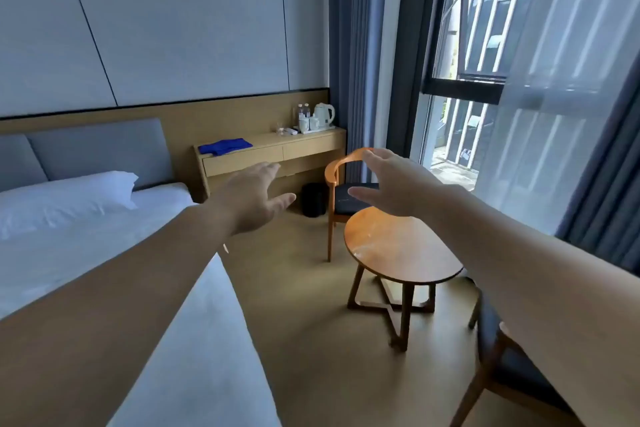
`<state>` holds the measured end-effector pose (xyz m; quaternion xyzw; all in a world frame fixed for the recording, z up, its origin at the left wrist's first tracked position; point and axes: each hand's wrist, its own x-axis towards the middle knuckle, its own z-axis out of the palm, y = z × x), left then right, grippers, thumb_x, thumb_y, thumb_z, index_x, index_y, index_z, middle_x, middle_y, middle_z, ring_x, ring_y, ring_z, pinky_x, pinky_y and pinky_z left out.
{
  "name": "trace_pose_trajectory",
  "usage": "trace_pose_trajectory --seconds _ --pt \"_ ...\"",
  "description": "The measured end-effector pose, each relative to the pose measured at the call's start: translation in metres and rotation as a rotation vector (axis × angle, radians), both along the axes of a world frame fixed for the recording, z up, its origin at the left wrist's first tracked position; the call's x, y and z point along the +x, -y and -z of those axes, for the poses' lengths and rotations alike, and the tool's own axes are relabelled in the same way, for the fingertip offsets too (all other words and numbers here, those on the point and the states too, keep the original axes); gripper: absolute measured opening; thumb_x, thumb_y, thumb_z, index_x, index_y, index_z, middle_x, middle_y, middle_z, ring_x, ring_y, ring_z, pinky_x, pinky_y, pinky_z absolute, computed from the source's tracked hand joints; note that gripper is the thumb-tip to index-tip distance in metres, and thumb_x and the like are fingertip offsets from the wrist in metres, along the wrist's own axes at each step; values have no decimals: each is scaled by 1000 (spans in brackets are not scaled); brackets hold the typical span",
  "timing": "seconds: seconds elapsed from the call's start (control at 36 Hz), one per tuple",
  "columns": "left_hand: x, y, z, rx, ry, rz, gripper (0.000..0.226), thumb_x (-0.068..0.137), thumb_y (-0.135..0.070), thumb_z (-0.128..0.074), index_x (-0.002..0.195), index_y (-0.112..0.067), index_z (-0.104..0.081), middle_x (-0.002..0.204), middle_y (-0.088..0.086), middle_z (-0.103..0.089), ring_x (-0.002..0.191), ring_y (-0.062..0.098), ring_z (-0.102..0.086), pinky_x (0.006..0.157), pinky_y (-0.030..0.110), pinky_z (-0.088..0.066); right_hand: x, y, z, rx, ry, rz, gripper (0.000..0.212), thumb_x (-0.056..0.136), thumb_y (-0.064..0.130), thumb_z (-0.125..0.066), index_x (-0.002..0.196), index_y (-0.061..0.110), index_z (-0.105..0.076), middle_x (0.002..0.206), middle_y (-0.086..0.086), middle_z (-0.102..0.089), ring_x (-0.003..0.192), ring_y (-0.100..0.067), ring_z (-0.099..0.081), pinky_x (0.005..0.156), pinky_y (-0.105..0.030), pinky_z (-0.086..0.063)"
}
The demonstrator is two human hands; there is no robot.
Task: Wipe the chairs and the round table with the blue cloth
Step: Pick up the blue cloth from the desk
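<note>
- Head view: both arms stretched forward; left hand (pixel 254 196) and right hand (pixel 388 184) spread wide, holding nothing.
- Blue cloth (pixel 225 146) lies folded on the desk (pixel 311 146), upper centre-left, well apart from both hands.
- Round table (pixel 401 246) sits lower right, between far chair (pixel 337 166) and near chair (pixel 498 367).
- My call: fetch the cloth first. I'd step closer and take the whole fold, not one corner.

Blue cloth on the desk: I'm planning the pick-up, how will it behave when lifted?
The blue cloth lies in soft folds on the desk, so it is probably floppy and would droop when lifted. It looks thin, so likely light. Pushed, it may slide or bunch on the smooth wood.
</note>
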<state>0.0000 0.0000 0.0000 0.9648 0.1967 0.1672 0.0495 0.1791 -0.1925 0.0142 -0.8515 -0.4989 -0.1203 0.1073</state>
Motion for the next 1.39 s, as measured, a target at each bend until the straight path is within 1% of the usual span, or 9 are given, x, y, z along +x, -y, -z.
trace_pose_trajectory --seconds 0.25,0.36,0.42,0.58,0.67,0.89,1.06,1.17,1.39 --pt "75 -16 10 -72 -29 -101 74 92 -55 -45 151 -17 -20 158 3 -20 144 19 -18 116 39 -21 92 -20 1 -23 -49 -3 77 89 62 -51 149 19 -28 145 -7 -44 123 -26 -53 97 -48 -49" --pt "99 -24 18 -73 -50 -109 74 92 -54 -45 150 -17 -19 158 3 -20 144 20 -19 116 38 -21 114 -28 13 -38 -53 -6 77 91 58 -51 151 18 -25 149 -7 -40 127 -27 -50 98 -42 -48" --pt "111 -29 25 -80 -55 -112 74 92 -54 -45 150 -16 -20 157 4 -21 144 20 -20 116 38 -21 124 -34 19 -52 -63 -8 77 92 57 -52 151 17 -25 151 -8 -39 130 -28 -48 100 -41 -47" --pt "138 -46 51 -103 -87 -113 72 93 -53 -45 150 -17 -20 157 3 -22 144 19 -19 115 36 -20 152 -59 42 -102 -98 -20 77 91 58 -52 151 18 -24 145 -7 -43 122 -25 -53 98 -43 -49" --pt "152 -62 62 -121 -101 -118 72 93 -53 -45 150 -17 -20 157 3 -21 144 19 -20 115 36 -21 164 -74 51 -129 -97 -34 78 92 57 -52 153 19 -22 146 -6 -42 124 -25 -51 100 -42 -48" --pt "194 -124 84 -138 -109 -144 72 93 -55 -44 150 -18 -19 157 3 -22 143 21 -21 115 39 -24 209 -138 67 -173 -67 -54 77 92 58 -51 151 18 -24 143 -6 -44 124 -25 -51 101 -46 -46" --pt "227 -190 91 -157 -110 -166 71 93 -53 -44 150 -17 -20 157 4 -23 143 20 -22 115 38 -24 246 -214 75 -198 -34 -81 72 91 59 -51 146 19 -30 129 -4 -49 111 -22 -54 93 -42 -49" --pt "242 -238 91 -167 -118 -196 72 92 -55 -44 150 -18 -20 157 2 -23 143 22 -23 114 39 -26 268 -263 79 -218 -22 -94 71 91 60 -49 146 19 -31 130 -5 -49 112 -24 -54 93 -42 -49" --pt "264 -313 94 -168 -146 -239 72 93 -55 -44 150 -19 -21 157 2 -23 143 22 -24 113 40 -29 302 -334 85 -215 -28 -120 67 91 60 -49 142 19 -34 123 -3 -50 105 -20 -55 89 -40 -51"
